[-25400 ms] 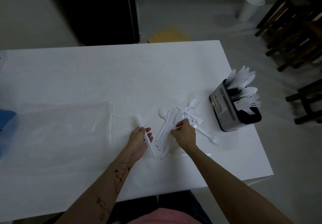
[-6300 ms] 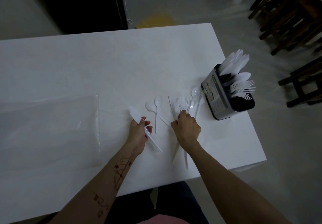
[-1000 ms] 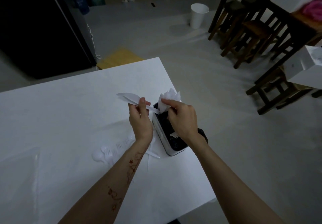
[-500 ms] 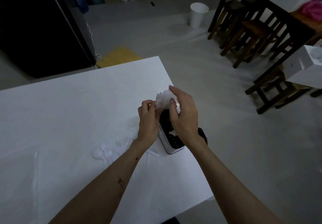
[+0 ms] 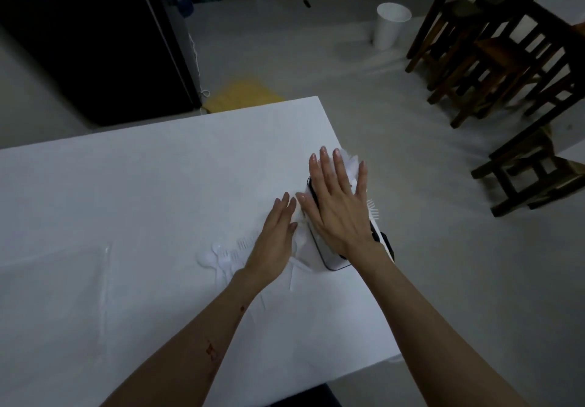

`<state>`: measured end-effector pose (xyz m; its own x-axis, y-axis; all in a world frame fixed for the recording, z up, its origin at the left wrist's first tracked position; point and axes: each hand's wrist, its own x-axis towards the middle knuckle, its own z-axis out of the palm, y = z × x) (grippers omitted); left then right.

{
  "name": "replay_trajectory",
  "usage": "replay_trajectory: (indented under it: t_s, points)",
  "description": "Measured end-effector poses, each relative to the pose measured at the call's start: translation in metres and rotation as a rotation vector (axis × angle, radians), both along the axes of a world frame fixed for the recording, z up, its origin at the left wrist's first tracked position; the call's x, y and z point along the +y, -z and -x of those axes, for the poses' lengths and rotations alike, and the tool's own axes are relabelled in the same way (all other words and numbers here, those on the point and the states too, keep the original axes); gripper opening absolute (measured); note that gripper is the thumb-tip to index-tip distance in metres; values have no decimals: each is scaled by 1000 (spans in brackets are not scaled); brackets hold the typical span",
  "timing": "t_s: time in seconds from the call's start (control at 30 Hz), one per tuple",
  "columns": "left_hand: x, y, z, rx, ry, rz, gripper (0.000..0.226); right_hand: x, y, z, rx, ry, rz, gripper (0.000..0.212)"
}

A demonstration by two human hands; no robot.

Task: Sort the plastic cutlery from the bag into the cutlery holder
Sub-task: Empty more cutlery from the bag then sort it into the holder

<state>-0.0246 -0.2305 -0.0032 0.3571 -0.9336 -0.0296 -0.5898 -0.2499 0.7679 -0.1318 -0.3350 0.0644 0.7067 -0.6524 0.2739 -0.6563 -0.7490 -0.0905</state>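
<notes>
The cutlery holder point(image 5: 329, 261), dark inside with a pale wall, stands near the table's right edge. My right hand point(image 5: 338, 207) lies flat and spread over its top, fingers apart, covering most of the white plastic cutlery in it; some knife tips point(image 5: 351, 161) and fork tines point(image 5: 373, 211) stick out past my fingers. My left hand point(image 5: 275, 242) is flat beside the holder's left wall, fingers together and straight, holding nothing. A few loose white spoons and forks point(image 5: 221, 256) lie on the table just left of my left wrist. The clear plastic bag point(image 5: 53, 283) lies flat at the left.
The white table point(image 5: 158, 185) ends just right of the holder and close to my body. On the floor beyond are a white bin point(image 5: 391, 25), dark wooden stools and chairs point(image 5: 493, 58) at the right, a black cabinet point(image 5: 88, 36) and a yellow mat point(image 5: 243, 97).
My left hand has let go of the knives it held and dropped flat beside the holder. My right hand has opened out flat over the cutlery in the holder.
</notes>
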Motion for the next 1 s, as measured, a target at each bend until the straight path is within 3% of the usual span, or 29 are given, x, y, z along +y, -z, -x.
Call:
replay_trajectory:
  t_s: [0.1, 0.2, 0.43, 0.53, 0.73, 1.0]
  points:
    - [30, 8, -12, -45, -100, -2, 48, 21, -6, -10, -290, -122, 2, 50]
    - [73, 21, -27, -17, -174, -29, 44, 56, 7, -19, -461, -250, -180, 49]
    - [167, 38, -41, -66, -426, -134, 32, 135, 87, -24, -153, 55, -672, 8]
    - [185, 44, -45, -102, -411, -188, 25, 158, 102, -32, -69, 87, -698, 13]
    - [190, 53, -51, -57, -390, -281, 27, 182, 105, -58, -93, 285, -729, 26]
    - [186, 53, -66, -32, -324, -325, 14, 185, 106, -64, -91, 473, -765, 14]
